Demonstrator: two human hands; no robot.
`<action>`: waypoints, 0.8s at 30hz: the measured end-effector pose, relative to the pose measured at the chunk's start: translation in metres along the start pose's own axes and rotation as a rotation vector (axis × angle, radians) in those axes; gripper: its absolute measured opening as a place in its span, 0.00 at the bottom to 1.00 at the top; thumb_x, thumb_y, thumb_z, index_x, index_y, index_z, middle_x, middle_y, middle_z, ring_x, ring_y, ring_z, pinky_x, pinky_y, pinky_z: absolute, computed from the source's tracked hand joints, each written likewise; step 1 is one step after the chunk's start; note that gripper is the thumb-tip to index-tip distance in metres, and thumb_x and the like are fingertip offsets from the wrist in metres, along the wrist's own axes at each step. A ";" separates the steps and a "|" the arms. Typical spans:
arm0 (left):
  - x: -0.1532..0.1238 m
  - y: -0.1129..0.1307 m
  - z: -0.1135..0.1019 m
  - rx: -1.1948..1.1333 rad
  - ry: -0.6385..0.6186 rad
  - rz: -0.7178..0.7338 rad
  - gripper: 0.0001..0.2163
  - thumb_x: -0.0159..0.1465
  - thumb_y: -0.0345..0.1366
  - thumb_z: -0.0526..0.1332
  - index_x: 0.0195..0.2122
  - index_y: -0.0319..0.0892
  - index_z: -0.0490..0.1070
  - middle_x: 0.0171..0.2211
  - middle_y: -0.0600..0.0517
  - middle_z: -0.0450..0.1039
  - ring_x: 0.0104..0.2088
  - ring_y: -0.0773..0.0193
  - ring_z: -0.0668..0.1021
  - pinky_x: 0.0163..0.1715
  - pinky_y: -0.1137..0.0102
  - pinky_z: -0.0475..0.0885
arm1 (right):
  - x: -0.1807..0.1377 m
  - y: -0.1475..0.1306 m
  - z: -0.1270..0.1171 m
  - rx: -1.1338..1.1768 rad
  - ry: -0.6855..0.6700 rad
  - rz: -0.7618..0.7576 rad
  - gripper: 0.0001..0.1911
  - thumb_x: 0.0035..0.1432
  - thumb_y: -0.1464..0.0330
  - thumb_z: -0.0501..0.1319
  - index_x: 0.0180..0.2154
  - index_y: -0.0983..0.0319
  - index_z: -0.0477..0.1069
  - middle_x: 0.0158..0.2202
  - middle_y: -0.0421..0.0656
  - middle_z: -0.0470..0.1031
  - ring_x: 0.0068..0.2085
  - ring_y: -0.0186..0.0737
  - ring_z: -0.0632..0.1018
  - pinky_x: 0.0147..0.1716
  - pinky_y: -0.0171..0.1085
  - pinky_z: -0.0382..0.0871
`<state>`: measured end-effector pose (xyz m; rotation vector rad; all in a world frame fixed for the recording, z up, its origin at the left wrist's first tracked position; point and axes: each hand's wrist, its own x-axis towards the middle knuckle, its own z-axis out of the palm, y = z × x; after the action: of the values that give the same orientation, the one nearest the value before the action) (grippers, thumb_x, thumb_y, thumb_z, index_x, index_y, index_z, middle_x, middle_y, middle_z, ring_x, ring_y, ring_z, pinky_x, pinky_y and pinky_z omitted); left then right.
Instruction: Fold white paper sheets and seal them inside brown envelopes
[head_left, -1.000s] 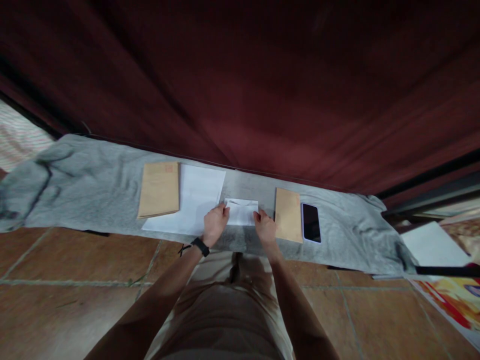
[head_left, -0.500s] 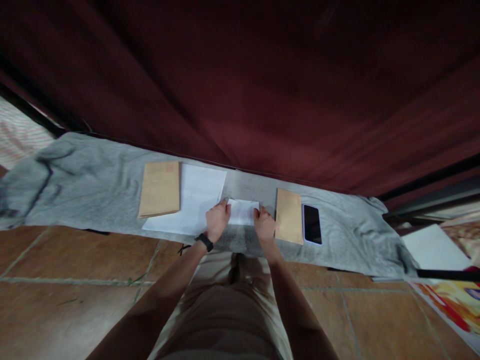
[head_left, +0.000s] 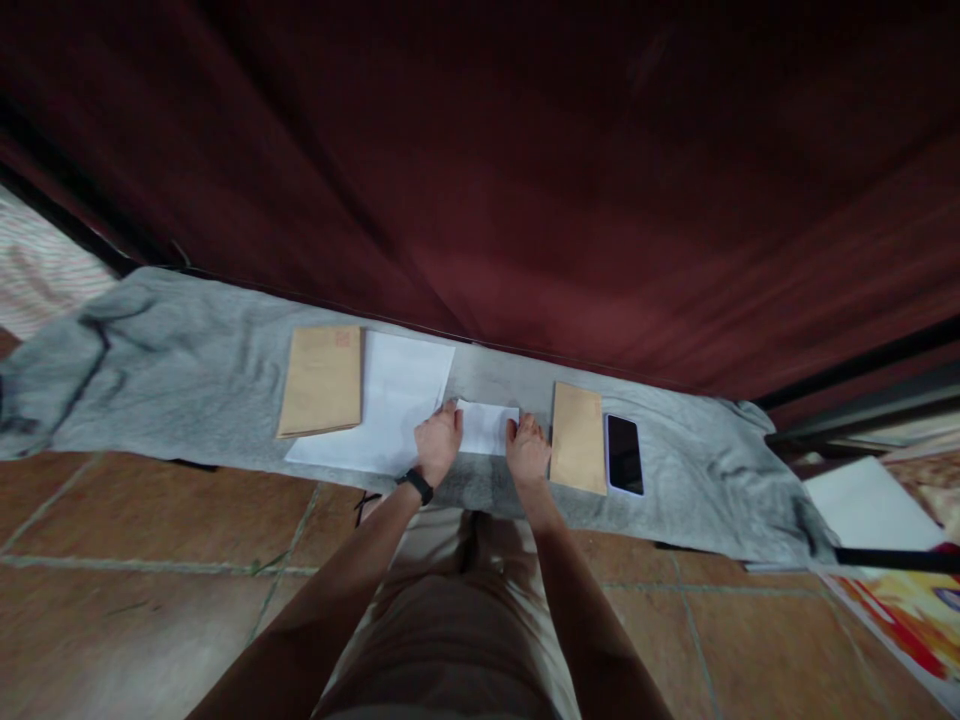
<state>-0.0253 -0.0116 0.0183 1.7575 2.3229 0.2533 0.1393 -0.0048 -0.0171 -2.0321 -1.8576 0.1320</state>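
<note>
Curtain [head_left: 480, 220]: dark red cloth, softly creased, hanging beyond both hands. Floor [head_left: 172, 520]: brown tiles with pale joints, below and to either side of the forearms. Cover [head_left: 202, 370]: grey, short-napped fabric, rumpled toward its ends, smoother under the hands. Sheets [head_left: 405, 375]: white, smooth, rectangular, just left of the left hand [head_left: 437, 440] and partly behind it. Envelopes [head_left: 321, 382]: brown paper, stacked, with a small reddish print at a far corner, farther left and overlapping the sheets. Single envelope [head_left: 577, 440]: matching brown paper, narrow and flat, just beside the right hand [head_left: 528, 452]. Phone [head_left: 624, 455]: black glossy face, pale lilac rim, rounded corners, to the right of that envelope. Slip [head_left: 487, 430]: white folded paper, oblong, lying on the cover between the hands. The hands are apart from each other, each closed on one end of the slip, thumbs inward; the fingers' undersides are hidden. Change noted: a second ago the slip's far edge gapes; now it reads straight and flat, so the fold is judged pressed closed. Watch [head_left: 417, 485]: black band, on the left wrist.
</note>
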 end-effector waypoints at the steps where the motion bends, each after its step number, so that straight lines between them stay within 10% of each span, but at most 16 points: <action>1: 0.000 0.001 0.000 -0.001 0.001 -0.003 0.19 0.75 0.42 0.46 0.57 0.40 0.70 0.42 0.39 0.81 0.42 0.52 0.84 0.41 0.65 0.73 | 0.000 0.001 0.001 0.016 -0.009 0.005 0.22 0.74 0.59 0.46 0.49 0.67 0.71 0.39 0.60 0.78 0.44 0.52 0.80 0.43 0.45 0.73; 12: -0.001 0.003 -0.001 -0.008 0.012 -0.013 0.17 0.75 0.41 0.46 0.54 0.40 0.70 0.41 0.41 0.81 0.41 0.54 0.84 0.40 0.67 0.73 | -0.004 0.001 -0.001 0.058 0.042 -0.061 0.19 0.73 0.64 0.47 0.52 0.68 0.70 0.43 0.60 0.77 0.48 0.55 0.77 0.49 0.50 0.71; 24: 0.000 0.000 0.003 -0.044 0.013 0.013 0.19 0.76 0.40 0.44 0.56 0.36 0.68 0.40 0.36 0.80 0.40 0.53 0.83 0.36 0.67 0.69 | -0.025 -0.014 0.020 0.056 -0.057 -0.343 0.26 0.73 0.67 0.50 0.67 0.71 0.59 0.69 0.59 0.60 0.71 0.49 0.59 0.67 0.52 0.57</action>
<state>-0.0249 -0.0120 0.0156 1.7563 2.2974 0.3173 0.1163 -0.0237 -0.0355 -1.6588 -2.1798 0.1473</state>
